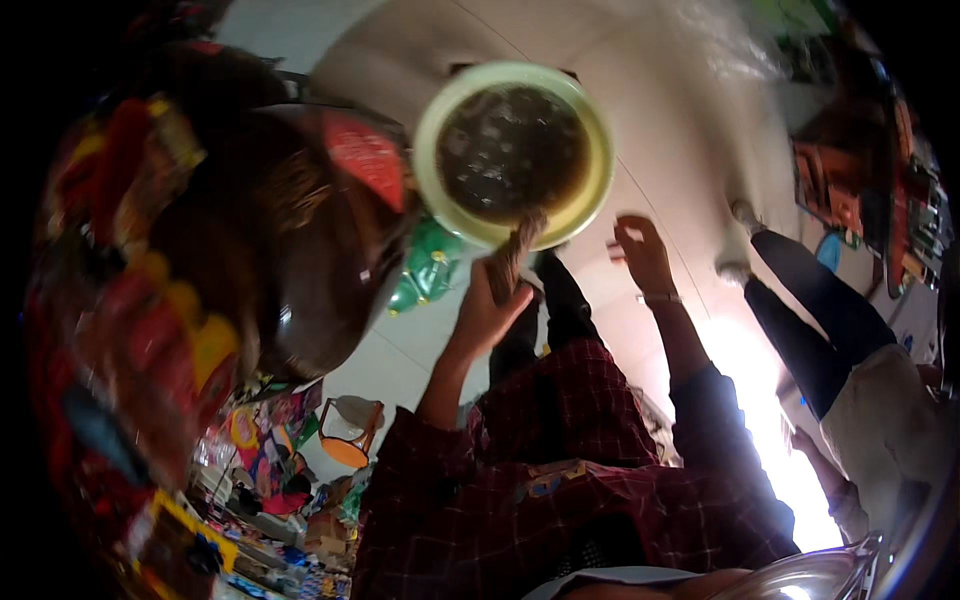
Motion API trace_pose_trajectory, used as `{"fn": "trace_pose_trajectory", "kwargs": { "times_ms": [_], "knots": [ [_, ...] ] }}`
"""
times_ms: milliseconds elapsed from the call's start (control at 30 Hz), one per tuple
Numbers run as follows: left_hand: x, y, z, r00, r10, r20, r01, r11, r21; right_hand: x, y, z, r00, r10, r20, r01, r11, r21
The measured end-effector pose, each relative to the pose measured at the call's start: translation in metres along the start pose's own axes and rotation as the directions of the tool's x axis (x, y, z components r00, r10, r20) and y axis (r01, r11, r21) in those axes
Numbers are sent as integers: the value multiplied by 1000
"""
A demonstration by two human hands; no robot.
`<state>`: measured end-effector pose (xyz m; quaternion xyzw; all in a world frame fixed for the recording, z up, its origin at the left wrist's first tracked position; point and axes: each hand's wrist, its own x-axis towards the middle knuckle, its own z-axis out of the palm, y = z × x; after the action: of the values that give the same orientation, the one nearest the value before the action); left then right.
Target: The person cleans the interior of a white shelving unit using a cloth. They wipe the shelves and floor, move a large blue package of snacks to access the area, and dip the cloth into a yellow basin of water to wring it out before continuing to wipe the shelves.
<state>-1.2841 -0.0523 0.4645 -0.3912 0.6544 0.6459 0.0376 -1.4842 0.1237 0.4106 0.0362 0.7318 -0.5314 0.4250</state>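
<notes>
In front of me, a pale green-yellow basin [603,180] holds dark brown liquid with dark lumps and bubbles in it. My left hand [484,312] is at the near rim, its fingers closed round a rough brown stick-like piece [515,262]. The upper end of that piece reaches over the rim; I cannot tell whether it touches the liquid. To the right of the basin, apart from it, my right hand [645,250] hangs in the air with loosely bent fingers set apart. Nothing shows in it.
A green plastic bag or bottle [428,268] lies left of the basin. Large dark shiny jars [310,270] with a red label stand further left. An orange-topped stool [345,450] is at lower left. Another person's legs [805,310] are at right, near shelves.
</notes>
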Motion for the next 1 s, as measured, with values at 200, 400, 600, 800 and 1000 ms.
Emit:
{"fn": "trace_pose_trajectory", "kwargs": {
  "times_ms": [200,400,600,800,1000],
  "knots": [
    [-145,-35,-40,976,62,-207,7,949,315,-95,69,7,830,-458,318,543,533,-649],
    [-296,-75,-55,792,-361,-492,227,922,-313,-133,69,28,678,-246,692,693,527,-491],
    [-378,-97,-18,435,-209,-876,340,939,-56,-97,19,-42,556,-441,704,828,224,-514],
    [-438,-129,-2,332,-592,-734,-260,691,-675,-82,-30,-42,693,-234,682,716,109,-690],
    [-506,-214,-11,332,-621,-710,-390,595,-703,-142,-17,125,371,-74,926,912,218,-348]
  ]
}}
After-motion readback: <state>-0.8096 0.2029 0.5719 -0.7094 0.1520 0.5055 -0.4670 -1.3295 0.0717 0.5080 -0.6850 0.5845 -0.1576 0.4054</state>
